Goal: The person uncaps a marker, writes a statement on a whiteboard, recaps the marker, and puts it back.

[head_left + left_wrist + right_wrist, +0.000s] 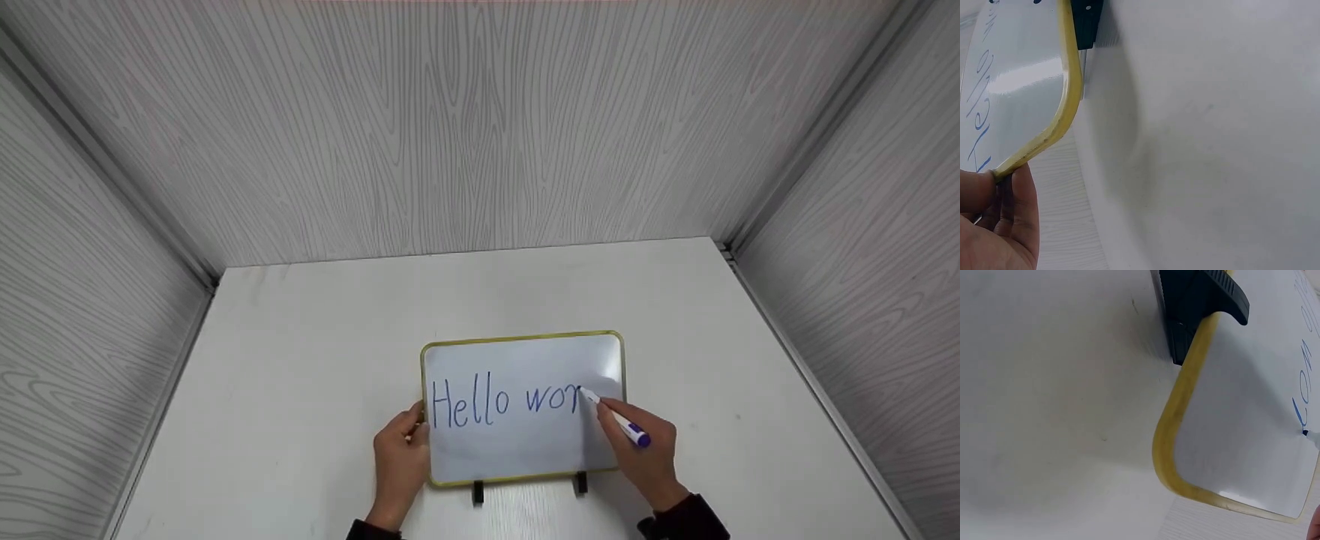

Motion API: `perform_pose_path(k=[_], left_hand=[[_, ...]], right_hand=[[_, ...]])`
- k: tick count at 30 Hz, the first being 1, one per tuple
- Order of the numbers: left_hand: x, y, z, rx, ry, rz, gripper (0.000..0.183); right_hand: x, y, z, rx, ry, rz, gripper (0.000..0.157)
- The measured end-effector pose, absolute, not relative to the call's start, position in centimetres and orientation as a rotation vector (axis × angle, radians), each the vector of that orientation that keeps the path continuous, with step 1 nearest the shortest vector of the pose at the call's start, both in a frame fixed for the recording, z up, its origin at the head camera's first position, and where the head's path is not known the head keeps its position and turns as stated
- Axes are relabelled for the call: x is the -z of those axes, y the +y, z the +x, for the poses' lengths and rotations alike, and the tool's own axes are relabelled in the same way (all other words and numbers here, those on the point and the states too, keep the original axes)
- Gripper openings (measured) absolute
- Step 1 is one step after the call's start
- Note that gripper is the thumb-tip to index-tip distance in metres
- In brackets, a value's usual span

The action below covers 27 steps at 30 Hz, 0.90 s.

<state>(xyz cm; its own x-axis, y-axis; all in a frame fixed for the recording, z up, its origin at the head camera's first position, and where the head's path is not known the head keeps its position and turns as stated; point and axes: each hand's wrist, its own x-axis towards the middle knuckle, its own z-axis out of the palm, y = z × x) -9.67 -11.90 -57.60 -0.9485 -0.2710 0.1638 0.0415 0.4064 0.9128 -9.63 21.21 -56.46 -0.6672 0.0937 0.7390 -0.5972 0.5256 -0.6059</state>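
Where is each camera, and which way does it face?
On the head: faces forward, down at the board; left hand, right hand, sleeves show.
On left wrist: faces the board and table; left hand shows.
On right wrist: faces the pen and board; right hand barely shows.
Both wrist views share the board's blue writing.

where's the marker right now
In the head view, the marker is right of centre, held in the right hand, with its tip at the end of the blue "wor" on the right part of the whiteboard.
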Motion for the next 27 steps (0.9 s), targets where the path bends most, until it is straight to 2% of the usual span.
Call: perform_pose_path(k=[4,11,27], left_hand=[[57.6,-11.9,-9.7,1.554,-2.387,0.205,0.038],[57.5,-11.9,-9.8,1.560,-2.398,0.202,0.039],[57.6,-12.0,-9.7,1.582,-2.348,0.168,0.041]], right_hand=[[56.1,21.3,-9.7,-1.182,-2.025,0.392,0.022],[55.4,21.5,-9.4,-1.220,-1.999,0.357,0.029],[55.8,22.3,-9.9,-1.227,-1.999,0.370,0.030]])
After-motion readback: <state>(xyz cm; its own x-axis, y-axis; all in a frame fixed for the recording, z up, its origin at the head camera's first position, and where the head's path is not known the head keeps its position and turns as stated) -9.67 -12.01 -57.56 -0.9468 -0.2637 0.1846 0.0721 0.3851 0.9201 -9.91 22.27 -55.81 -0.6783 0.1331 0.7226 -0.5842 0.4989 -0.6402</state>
